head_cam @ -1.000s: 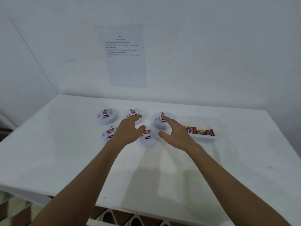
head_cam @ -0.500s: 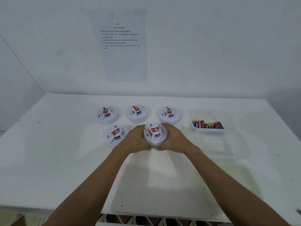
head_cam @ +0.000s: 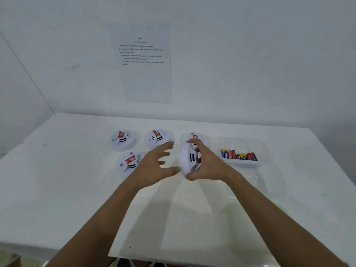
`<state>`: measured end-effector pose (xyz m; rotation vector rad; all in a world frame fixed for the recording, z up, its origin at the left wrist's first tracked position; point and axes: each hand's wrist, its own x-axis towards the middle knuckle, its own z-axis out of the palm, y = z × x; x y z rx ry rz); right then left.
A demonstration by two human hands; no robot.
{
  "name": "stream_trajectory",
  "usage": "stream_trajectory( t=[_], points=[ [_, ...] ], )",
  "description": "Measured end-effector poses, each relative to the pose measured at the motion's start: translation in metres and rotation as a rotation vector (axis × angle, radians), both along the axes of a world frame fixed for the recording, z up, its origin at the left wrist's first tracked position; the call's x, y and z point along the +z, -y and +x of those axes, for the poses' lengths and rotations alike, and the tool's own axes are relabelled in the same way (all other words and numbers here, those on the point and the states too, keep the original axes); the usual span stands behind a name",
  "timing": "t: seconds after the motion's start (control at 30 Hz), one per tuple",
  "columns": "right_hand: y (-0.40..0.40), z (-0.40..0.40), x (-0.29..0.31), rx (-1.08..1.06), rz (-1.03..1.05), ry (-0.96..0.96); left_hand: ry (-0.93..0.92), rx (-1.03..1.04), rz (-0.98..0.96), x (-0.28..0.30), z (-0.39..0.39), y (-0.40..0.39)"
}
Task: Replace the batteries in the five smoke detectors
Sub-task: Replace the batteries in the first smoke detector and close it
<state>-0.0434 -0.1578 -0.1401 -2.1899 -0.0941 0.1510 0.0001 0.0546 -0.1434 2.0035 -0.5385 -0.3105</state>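
- Right hand [head_cam: 209, 163] holds the lifted smoke detector [head_cam: 187, 158] off the table [head_cam: 57, 189]; fingers curl over its far rim, thumb under the near rim. Firm wrap, not a pinch.
- Detector is tipped up on edge, domed face w/ dark vent slots turned toward the right palm, flat back facing left.
- Left hand [head_cam: 154, 166] just beside it on the left, fingers spread wide & loose, holding nothing. Thumb tip looks to be at or touching the near-left rim; blur, can't say for sure.
- Key relation: the back (where the batt. cover should be, prob.) faces the left hand, so the left is the nearer one to open it while the right steadies. Disc axis runs roughly left-right, rim plane near-far.
- Other 4 detectors flat on table: far-left detector [head_cam: 121, 139], far-middle detector [head_cam: 157, 137], far-right detector [head_cam: 194, 137] partly behind the right fingers, near-left detector [head_cam: 130, 161].
- Fresh batteries [head_cam: 238, 154] lie in a clear tray [head_cam: 242, 163] to the right, near the right hand.
- Judgement: 1st unit in hand, none opened yet as far as visible.
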Motion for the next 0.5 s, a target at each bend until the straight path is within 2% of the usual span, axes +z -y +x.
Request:
stream_trajectory(
  t=[0.13, 0.27, 0.33, 0.5],
  points=[
    [0.013, -0.017, 0.013, 0.068, 0.168, -0.049, -0.095, -0.047, -0.033, 0.015, -0.014, 0.006],
    [0.024, -0.029, 0.012, 0.11, 0.493, -0.107, -0.223, -0.153, -0.126, 0.027, -0.025, 0.017],
    [0.027, -0.032, 0.01, 0.124, 0.576, -0.116, -0.239, -0.134, -0.154, 0.029, -0.027, 0.019],
    [0.034, -0.035, 0.013, 0.145, 0.403, -0.05, -0.2, -0.053, -0.126, 0.031, -0.028, 0.022]
  ],
)
